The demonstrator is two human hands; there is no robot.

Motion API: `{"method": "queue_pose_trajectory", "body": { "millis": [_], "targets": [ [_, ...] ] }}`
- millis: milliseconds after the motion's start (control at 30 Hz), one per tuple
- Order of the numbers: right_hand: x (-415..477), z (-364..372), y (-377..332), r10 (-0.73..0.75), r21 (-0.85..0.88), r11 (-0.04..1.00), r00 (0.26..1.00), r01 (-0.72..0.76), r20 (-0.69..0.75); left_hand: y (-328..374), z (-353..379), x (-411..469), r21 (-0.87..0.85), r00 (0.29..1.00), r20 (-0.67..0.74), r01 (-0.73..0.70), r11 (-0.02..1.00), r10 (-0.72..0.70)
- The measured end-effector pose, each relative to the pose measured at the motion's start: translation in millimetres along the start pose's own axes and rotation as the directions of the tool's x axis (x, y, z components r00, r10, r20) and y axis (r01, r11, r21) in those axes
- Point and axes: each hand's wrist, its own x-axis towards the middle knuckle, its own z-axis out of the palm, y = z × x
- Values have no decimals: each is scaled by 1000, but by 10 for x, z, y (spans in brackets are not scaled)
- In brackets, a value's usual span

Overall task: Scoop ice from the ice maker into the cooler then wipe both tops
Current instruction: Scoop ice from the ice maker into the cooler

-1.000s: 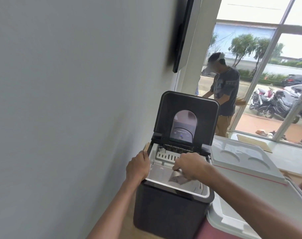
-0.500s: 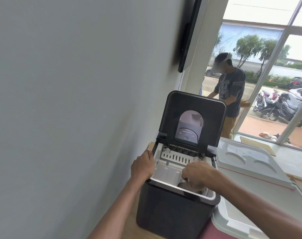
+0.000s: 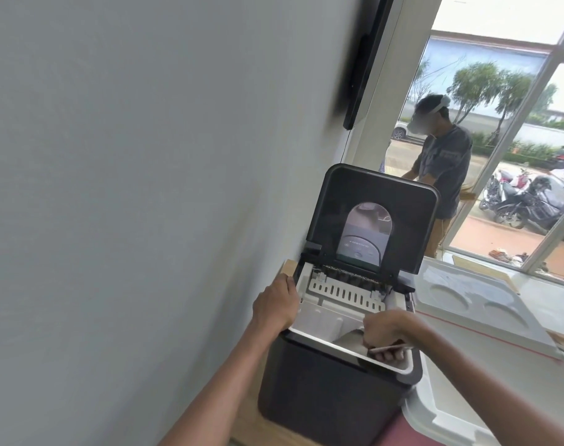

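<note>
Left hand [image 3: 274, 309] grips the ice maker [image 3: 332, 397] by its left rim; right hand [image 3: 385, 333], down in the bin [image 3: 325, 320], curls round the scoop [image 3: 351, 341]. Ice is hidden, likely loose and slippery, so keep that stiff scoop level by its handle toward the cooler [image 3: 441, 416].

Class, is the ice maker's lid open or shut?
Open: the lid stands raised at the back of the ice maker, white interior exposed.

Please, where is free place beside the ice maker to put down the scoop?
The flat white cooler lid, right of the ice maker, is bare around its two round recesses. The wooden strip between wall and ice maker is narrow. The opening is crowded: the right hand holds the scoop inside it, and the left hand grips its rim.
</note>
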Motion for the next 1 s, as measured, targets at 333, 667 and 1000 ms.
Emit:
{"method": "queue_pose_trajectory", "body": {
  "millis": [333, 667, 1000],
  "targets": [
    [148, 132, -131, 0, 87, 996, 988, 14, -157, 5, -17, -4, -7, 1000, 3, 4, 1000, -4],
    [339, 223, -261, -240, -51, 971, 949, 234, -206, -15, -21, 13, -18, 1000, -1, -2, 1000, 2],
    [339, 206, -152, -219, 144, 960, 965, 240, -146, -14, -26, 2, -21, 1000, 5, 0, 1000, 0]
  ]
}}
